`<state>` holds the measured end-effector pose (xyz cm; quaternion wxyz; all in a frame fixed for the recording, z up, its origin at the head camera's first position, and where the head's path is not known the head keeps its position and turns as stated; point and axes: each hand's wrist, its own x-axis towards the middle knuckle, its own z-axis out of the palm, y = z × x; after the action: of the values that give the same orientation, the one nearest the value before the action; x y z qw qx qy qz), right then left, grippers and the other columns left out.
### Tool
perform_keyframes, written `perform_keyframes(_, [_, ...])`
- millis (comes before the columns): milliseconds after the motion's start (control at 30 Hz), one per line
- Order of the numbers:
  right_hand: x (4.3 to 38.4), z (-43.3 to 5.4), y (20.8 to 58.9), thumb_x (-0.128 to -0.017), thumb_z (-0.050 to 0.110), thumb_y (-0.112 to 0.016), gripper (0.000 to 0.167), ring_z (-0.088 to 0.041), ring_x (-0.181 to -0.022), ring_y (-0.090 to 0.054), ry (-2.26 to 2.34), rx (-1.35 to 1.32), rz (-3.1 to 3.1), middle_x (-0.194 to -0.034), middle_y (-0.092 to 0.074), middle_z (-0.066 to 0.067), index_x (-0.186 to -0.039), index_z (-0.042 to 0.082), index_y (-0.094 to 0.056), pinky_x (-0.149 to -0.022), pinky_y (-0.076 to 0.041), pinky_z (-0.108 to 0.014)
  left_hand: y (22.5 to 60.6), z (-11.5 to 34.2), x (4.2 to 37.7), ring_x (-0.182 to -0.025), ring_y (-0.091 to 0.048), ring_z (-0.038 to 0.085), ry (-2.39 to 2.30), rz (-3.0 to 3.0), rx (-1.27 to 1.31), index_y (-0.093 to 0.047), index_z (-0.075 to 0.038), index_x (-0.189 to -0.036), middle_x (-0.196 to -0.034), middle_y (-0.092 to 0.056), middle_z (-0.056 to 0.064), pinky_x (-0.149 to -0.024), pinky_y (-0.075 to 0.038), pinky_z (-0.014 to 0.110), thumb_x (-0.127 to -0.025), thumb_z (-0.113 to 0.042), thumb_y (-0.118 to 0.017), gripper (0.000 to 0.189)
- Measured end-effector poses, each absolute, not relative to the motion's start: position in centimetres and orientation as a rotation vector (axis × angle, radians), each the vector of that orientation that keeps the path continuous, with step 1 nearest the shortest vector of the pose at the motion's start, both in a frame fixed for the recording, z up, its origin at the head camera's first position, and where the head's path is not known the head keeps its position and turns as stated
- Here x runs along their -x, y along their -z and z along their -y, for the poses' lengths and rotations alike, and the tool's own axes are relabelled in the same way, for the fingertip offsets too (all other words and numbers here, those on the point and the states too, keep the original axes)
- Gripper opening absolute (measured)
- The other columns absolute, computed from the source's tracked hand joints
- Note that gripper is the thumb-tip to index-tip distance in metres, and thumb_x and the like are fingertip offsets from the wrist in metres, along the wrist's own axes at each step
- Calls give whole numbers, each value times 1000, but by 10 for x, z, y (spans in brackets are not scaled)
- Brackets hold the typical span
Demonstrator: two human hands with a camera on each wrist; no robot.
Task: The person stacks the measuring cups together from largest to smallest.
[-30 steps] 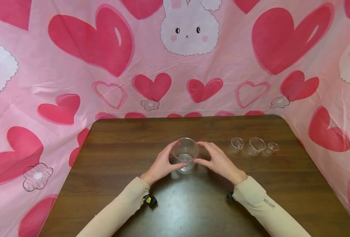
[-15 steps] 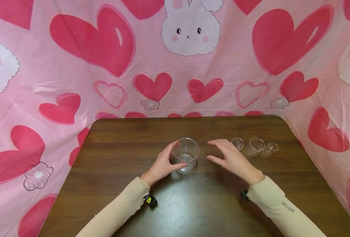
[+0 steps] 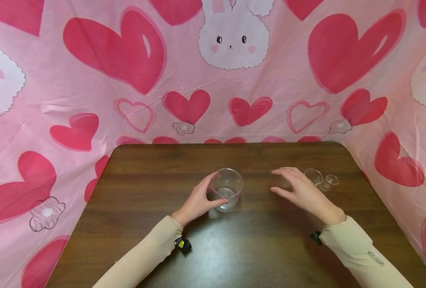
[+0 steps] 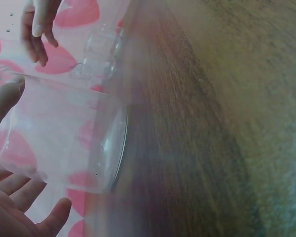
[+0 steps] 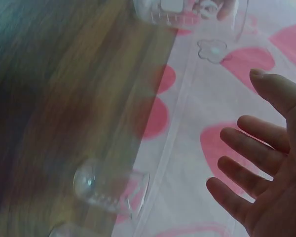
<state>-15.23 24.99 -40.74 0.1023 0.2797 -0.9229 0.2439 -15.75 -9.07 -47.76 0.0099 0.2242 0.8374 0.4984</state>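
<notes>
A large clear beaker (image 3: 232, 187) stands upright on the wooden table. My left hand (image 3: 197, 199) holds its left side, with the thumb at the front near the rim and the fingers round the back; the left wrist view shows this thumb and the beaker's wall (image 4: 54, 128) up close. To the right, my right hand (image 3: 301, 192) hovers with spread, slightly bent fingers and nothing in its grasp. Behind that hand is a small clear beaker (image 3: 283, 183), partly hidden in the head view. The right wrist view shows a small beaker (image 5: 111, 192) apart from the fingers.
Right of the right hand stand a medium clear beaker (image 3: 314, 175), partly covered by the hand, and a smaller one (image 3: 330, 181). A pink cloth (image 3: 220, 80) with hearts and rabbits hangs behind and beside the brown table (image 3: 227, 248).
My right hand has let go of the large beaker and moved right, to the small beakers. The left hand and the large beaker have stayed in place.
</notes>
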Motion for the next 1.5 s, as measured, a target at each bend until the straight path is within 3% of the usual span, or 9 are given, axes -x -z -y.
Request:
perform_keyframes(233, [153, -268, 404, -87, 16, -85, 46, -40, -123, -57, -697, -796, 2788, -125, -68, -19, -126, 1, -67, -102, -45, -61, 476, 91, 157, -137, -53, 24, -1559, -2611, -711, -42, -5, -155, -150, -56, 10, -106, -50, 47, -82, -26, -92, 91])
perform_keyframes(700, [158, -308, 399, -80, 16, -89, 46, -44, -110, -62, -544, -774, 2781, -113, -71, -22, -117, -3, -70, -94, -47, -63, 476, 90, 157, -139, -52, 24, -1564, -2597, -701, -41, -7, -157, -152, -54, 10, -107, -50, 47, -81, -25, -92, 93])
perform_keyframes(933, [160, -327, 398, -81, 17, -89, 47, -47, -112, -61, -512, -741, 2843, -114, -71, -24, -118, -4, -70, -98, -44, -64, 476, 90, 156, -139, -52, 24, -1570, -2600, -705, -41, -7, -157, -152, -54, 10, -107, -50, 47, -82, -25, -92, 93])
perform_keyframes(1233, [173, -346, 400, -76, 12, -91, 43, -38, -99, -68, -467, -815, 2807, -105, -75, -15, -112, -1, -72, -88, -49, -57, 479, 91, 156, -139, -52, 24, -1564, -2610, -706, -41, -7, -157, -151, -55, 10, -107, -50, 47, -82, -27, -92, 93])
perform_keyframes(1500, [181, -359, 401, -78, 14, -90, 54, -53, -110, -57, -417, -742, 2964, -118, -65, -30, -123, -2, -65, -88, -44, -74, 478, 91, 156, -138, -53, 25, -1569, -2612, -726, -42, -6, -156, -150, -55, 13, -106, -51, 48, -83, -28, -91, 91])
